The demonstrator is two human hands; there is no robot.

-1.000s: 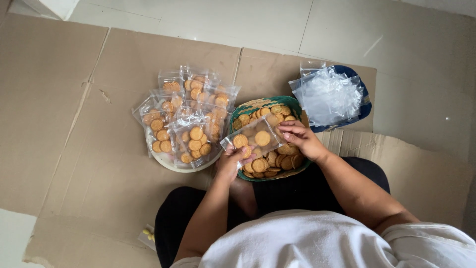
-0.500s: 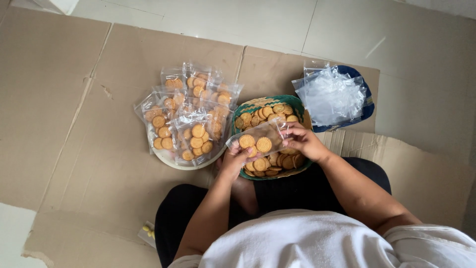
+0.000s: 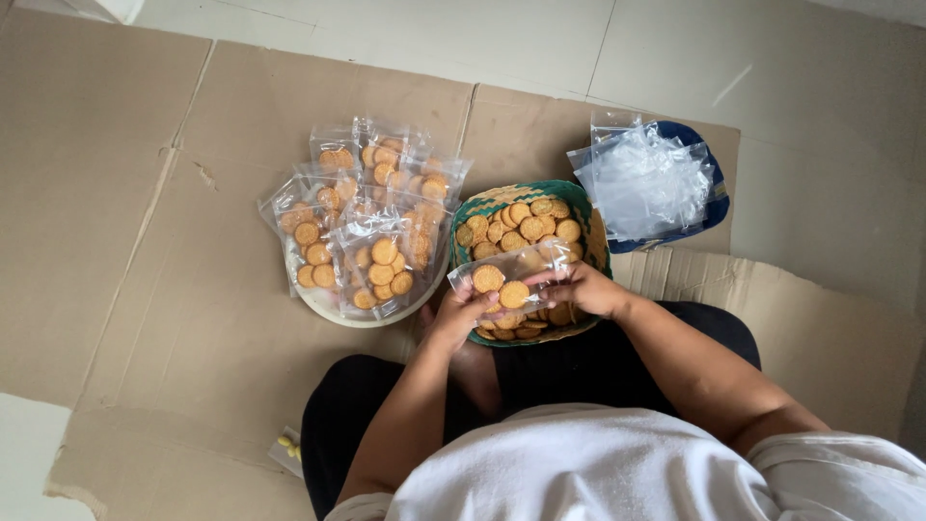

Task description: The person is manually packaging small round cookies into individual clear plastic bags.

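A small clear bag [image 3: 509, 278] with a few round golden biscuits inside is held between both hands, just above the near side of a woven green basket [image 3: 580, 198]. The left hand [image 3: 461, 311] grips the bag's lower left corner, fingers curled closed around the plastic. The right hand [image 3: 582, 287] pinches the bag's right edge, its fingers bent and closed on it, with the fingertips at the bag's mouth. The basket under the bag is heaped with loose biscuits [image 3: 521, 224] of the same kind and rests right in front of the person's crossed legs. Just to the left of the basket, touching or almost touching it, a white plate [image 3: 333, 311] carries a pile of filled bags [image 3: 371, 217], each packed with biscuits and stacked overlapping. To the right of the basket, a blue bowl [image 3: 718, 198] holds a bundle of empty clear bags [image 3: 644, 181]. Everything lies on flattened brown cardboard [image 3: 145, 270] spread over a pale tiled floor [image 3: 820, 116]. Beside the person's left knee, a small packet [image 3: 286, 448] with yellow pieces lies on the cardboard.
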